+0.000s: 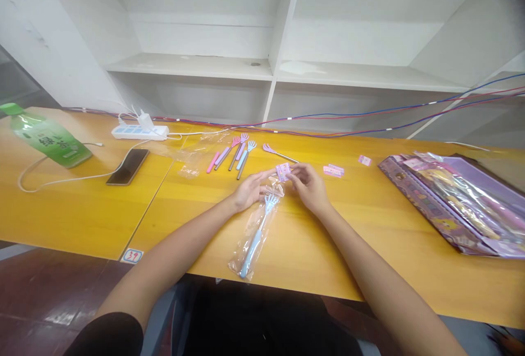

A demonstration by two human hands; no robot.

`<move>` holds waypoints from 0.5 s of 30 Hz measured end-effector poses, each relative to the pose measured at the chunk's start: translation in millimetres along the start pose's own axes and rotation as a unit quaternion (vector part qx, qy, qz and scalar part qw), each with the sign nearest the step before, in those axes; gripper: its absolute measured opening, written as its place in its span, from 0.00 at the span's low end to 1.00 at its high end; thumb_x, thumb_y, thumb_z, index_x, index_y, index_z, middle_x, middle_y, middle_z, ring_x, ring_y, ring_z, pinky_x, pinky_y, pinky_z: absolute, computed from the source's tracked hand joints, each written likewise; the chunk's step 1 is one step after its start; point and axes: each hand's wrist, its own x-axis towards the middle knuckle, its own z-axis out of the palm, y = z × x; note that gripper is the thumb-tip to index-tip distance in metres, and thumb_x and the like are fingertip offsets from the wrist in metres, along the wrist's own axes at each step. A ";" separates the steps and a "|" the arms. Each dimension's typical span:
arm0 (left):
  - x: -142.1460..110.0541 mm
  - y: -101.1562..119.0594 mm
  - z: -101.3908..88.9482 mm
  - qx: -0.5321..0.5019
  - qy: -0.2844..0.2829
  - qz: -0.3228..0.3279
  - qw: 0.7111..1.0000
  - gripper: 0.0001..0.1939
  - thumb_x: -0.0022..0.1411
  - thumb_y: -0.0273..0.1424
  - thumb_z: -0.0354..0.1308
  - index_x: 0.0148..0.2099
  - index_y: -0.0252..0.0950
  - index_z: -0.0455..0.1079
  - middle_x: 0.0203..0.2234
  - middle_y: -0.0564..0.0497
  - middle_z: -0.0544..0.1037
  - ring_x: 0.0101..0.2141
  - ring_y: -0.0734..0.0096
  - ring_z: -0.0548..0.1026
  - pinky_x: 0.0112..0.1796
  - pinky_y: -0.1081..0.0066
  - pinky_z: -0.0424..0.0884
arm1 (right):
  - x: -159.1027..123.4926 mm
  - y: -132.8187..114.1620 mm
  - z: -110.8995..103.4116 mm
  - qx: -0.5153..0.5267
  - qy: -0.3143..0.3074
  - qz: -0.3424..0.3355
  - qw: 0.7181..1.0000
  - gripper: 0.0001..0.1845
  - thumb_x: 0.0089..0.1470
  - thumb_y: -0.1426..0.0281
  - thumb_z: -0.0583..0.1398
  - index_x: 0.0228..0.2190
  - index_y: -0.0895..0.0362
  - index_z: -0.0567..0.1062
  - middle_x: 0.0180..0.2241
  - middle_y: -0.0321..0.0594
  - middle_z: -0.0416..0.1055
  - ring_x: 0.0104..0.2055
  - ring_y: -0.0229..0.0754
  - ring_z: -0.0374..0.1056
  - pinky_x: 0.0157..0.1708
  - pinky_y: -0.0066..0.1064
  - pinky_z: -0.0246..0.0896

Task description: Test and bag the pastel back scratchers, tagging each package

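On the table (pixel 303 246), left hand (pixel 248 192) holds bag (pixel 250 231), right hand (pixel 310 187) pinches card (pixel 283 171), just beyond the scratcher (pixel 256 242).

hands (pixel 310 187): 2 | bagged scratcher (pixel 253 245): 1 | held card (pixel 283 171): 1 | loose claw heads (pixel 250 147): 4 | bottle (pixel 53 140): 1

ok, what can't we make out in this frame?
Card in right hand, head view: print too small.
Whether left hand grips the clear bag, head view: blur, film glare.
Loose cards, head view: print too small.
Purple container, head view: right end cut off by frame edge; glare obscures wrapped items.
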 end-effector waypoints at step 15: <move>2.2 -4.5 4.0 -0.072 0.007 0.041 0.997 0.33 0.69 0.47 0.54 0.70 0.38 0.68 0.64 0.40 0.74 0.52 0.52 0.77 0.50 0.56 0.73 | -1.5 -14.3 -9.0 -0.094 -0.087 -0.039 0.991 0.17 0.68 0.54 0.60 0.47 0.50 0.83 0.37 0.40 0.75 0.26 0.39 0.67 0.32 0.37 0.67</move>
